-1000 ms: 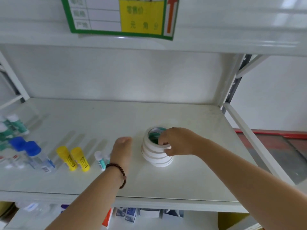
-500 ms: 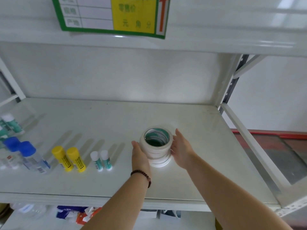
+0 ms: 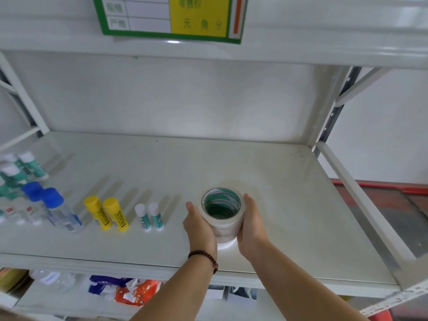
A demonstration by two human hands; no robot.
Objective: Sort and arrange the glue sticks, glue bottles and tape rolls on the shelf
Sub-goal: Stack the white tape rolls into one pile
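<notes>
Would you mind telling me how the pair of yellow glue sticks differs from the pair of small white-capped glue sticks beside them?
The yellow glue sticks are taller and thicker than the white-capped glue sticks. The yellow glue sticks are yellow from cap to base; the white-capped glue sticks have teal bodies. The yellow pair stands further from the tape rolls. Both pairs stand upright, side by side, untouched.
</notes>
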